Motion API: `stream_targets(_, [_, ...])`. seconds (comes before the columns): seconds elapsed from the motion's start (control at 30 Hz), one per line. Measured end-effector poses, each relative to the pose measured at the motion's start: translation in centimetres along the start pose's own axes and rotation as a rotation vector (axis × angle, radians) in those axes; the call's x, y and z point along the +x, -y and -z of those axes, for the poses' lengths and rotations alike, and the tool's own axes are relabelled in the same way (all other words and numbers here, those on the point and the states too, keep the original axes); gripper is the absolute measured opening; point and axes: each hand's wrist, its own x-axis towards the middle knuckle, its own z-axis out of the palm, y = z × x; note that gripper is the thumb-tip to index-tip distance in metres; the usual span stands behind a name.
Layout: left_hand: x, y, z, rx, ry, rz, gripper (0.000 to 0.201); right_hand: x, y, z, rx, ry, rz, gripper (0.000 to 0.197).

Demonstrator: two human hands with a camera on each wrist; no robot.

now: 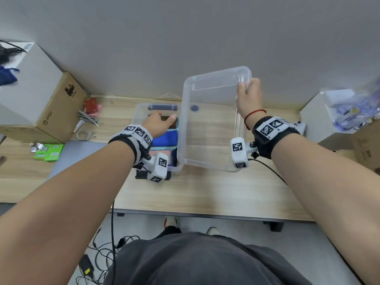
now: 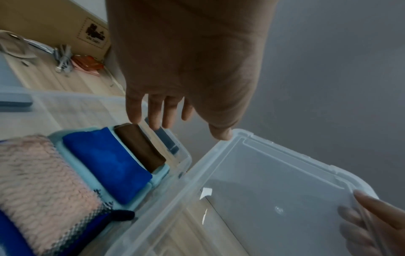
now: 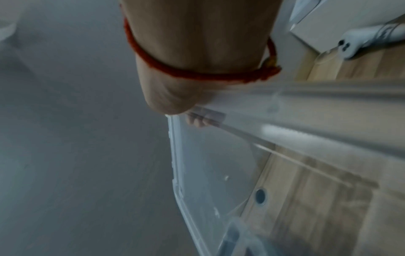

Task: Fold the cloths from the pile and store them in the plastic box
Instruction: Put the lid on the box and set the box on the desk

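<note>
The right hand (image 1: pixel 249 95) grips the far right corner of the clear lid (image 1: pixel 211 128), thumb on top and fingers curled under the rim — through the plastic, the right wrist view shows those fingers (image 3: pixel 200 121) wrapped beneath the edge. The lid is lifted and tilted, its far end raised toward the grey wall, its near left edge down against the right rim of the plastic box (image 1: pixel 139 112).

The box sits on the wooden table (image 1: pixel 205 192), left of the lid, and it is open on top. Inside it, folded cloths lie in a row: a brown cloth (image 2: pixel 140 147) at the far end, a blue cloth (image 2: pixel 105 161) next, then a pink knitted cloth (image 2: pixel 39 181) nearest, all on a pale blue one underneath.

The left hand (image 1: pixel 159 123) hovers over the far end of the box, fingers (image 2: pixel 153 112) straight and loosely spread, holding nothing — the tips hang just above the brown cloth.

On the far left of the table stands a cardboard box (image 1: pixel 59 112), with grey cables (image 1: pixel 88 119) and a red packet (image 1: pixel 91 105) beside it, and green packets (image 1: pixel 49 153) nearer.
</note>
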Motion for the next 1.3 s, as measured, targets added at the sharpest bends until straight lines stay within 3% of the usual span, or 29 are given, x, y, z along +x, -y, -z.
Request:
stream_targets(0.03, [0.1,0.4,0.7,-0.040,0.025,-0.009,0.031,0.4,0.6,-1.1,-0.001,0.013,-0.015,0.018])
stream_targets(0.17, [0.9,2.1,3.0,-0.187,0.126,0.097,0.029,1.6,2.0,-5.8,0.034,0.123,-0.090,0.027])
stream_targets(0.27, [2.4,5.2,4.9,-0.078,0.112,0.162,0.024,1.1,2.5,-10.2,0.055,0.212,-0.177,0.027])
stream_targets(0.43, [4.3,10.2,6.4,0.084,0.230,0.263,0.026,0.2,0.2,-16.3,-0.330,0.419,-0.288,0.056])
stream_targets(0.53, [5.2,11.9,6.9,0.220,0.264,0.259,0.029,-0.1,-1.4,-19.0,-0.491,0.498,-0.311,0.049])
stream_targets(0.7, [7.4,12.6,7.3,0.336,0.239,0.189,0.038,0.0,-2.1,-20.8,-0.653,0.506,-0.357,0.047])
stream_targets(0.87, [9.9,12.8,7.7,0.489,0.214,0.184,0.031,0.3,-2.4,-22.0,-0.664,0.521,-0.369,0.050])
stream_targets(1.0, [12.0,14.3,6.9,0.436,0.189,0.178,0.028,0.2,-2.8,-22.3,-0.614,0.495,-0.403,0.056])
stream_targets(1.17, [13.3,14.5,5.7,0.387,0.108,0.213,0.031,0.5,-2.7,-21.3,-0.611,0.581,-0.425,0.047])
stream_targets(1.3, [14.5,13.3,4.2,0.381,0.101,0.153,0.037,0.7,-4.1,-18.7,-0.418,0.716,-0.636,0.050])
